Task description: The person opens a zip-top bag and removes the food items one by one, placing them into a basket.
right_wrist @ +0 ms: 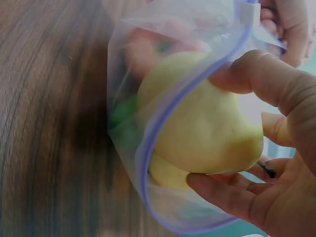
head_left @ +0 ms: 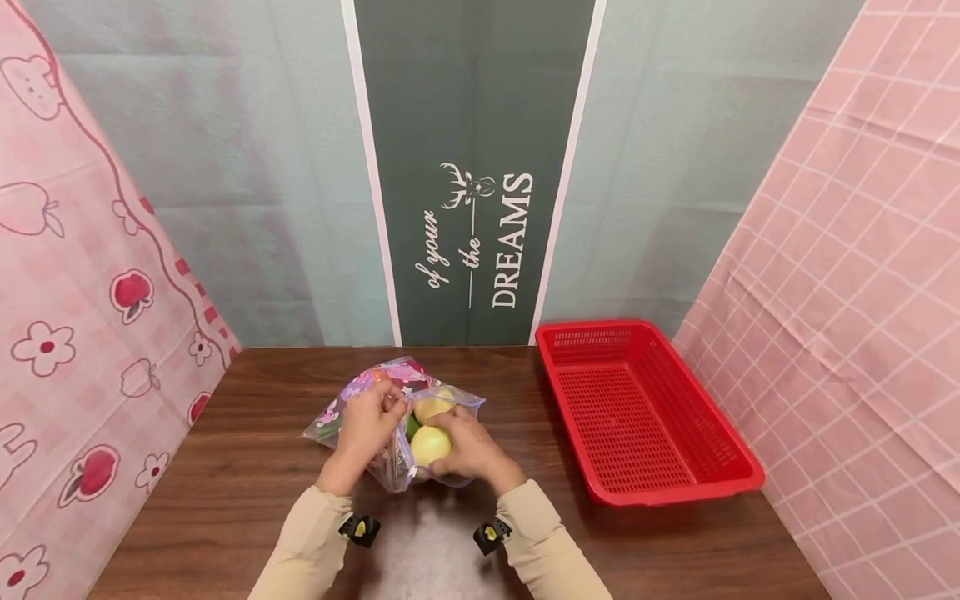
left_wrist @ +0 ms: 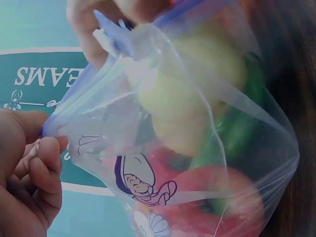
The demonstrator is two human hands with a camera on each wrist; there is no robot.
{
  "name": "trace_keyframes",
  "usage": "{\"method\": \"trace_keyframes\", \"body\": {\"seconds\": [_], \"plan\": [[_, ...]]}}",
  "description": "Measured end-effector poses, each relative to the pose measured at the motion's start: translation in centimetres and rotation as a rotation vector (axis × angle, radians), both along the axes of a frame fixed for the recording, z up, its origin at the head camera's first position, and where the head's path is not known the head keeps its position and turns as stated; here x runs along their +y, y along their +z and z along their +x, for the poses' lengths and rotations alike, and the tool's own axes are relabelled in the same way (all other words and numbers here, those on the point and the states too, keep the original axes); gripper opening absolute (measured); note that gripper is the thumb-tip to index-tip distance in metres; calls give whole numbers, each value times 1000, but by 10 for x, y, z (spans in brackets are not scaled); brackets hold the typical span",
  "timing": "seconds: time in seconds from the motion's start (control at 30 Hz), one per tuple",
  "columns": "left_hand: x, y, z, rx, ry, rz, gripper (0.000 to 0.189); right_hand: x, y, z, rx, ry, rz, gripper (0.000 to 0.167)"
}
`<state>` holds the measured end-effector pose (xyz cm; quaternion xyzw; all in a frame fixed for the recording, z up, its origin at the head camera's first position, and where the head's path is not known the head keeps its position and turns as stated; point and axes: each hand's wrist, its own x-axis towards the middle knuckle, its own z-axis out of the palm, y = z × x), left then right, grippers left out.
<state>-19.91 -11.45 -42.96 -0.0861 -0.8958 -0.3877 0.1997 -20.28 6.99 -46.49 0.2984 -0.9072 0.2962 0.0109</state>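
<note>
A clear zip bag (head_left: 393,371) with a purple rim and printed cartoon figures lies on the table, its mouth toward the right. My left hand (head_left: 367,425) pinches the bag's rim between thumb and fingers. At the open mouth, my right hand (head_left: 472,446) holds a pale yellow round fruit (right_wrist: 212,131), thumb on one side and fingers on the other. A second yellow fruit (head_left: 433,404) lies behind it. Through the plastic show a red tomato-like piece (left_wrist: 212,197) and a long green vegetable (left_wrist: 237,128). A white slider (right_wrist: 251,14) sits on the rim.
To the right stands a red perforated plastic basket (head_left: 615,425) on the brown wooden table (head_left: 225,483). Cloth hangings rise behind the table and on both sides. Each wrist carries a small black device.
</note>
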Motion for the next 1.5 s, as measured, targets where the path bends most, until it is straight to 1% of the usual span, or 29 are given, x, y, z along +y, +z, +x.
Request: {"method": "trace_keyframes", "body": {"seconds": [0.1,0.2,0.43,0.63,0.77,0.9,1.03,1.2,1.4,1.5], "plan": [[0,-1,-2,-3,8,5,7,7,4,5,61,-35,-5,64],[0,-3,-4,-9,9,4,6,12,7,10,91,-55,-24,64],[-1,-5,-5,8,10,21,10,13,8,12,113,-52,-46,63],[-1,-5,-3,-14,11,26,9,14,8,15,119,-65,-47,62],[0,-6,-4,-19,21,28,7,21,15,21,141,-78,-74,60],[0,-8,-7,-4,29,42,8,35,25,25,142,-97,-102,60],[-2,-10,-8,-14,28,43,8,48,34,30,143,-132,-126,61],[-5,-10,-9,-24,40,46,8,65,41,37,162,-183,-149,62],[-8,-12,-10,-40,61,6,9,83,48,44,185,-205,-164,61],[-9,-14,-9,-46,82,-22,8,92,53,48,201,-214,-176,62]]}}
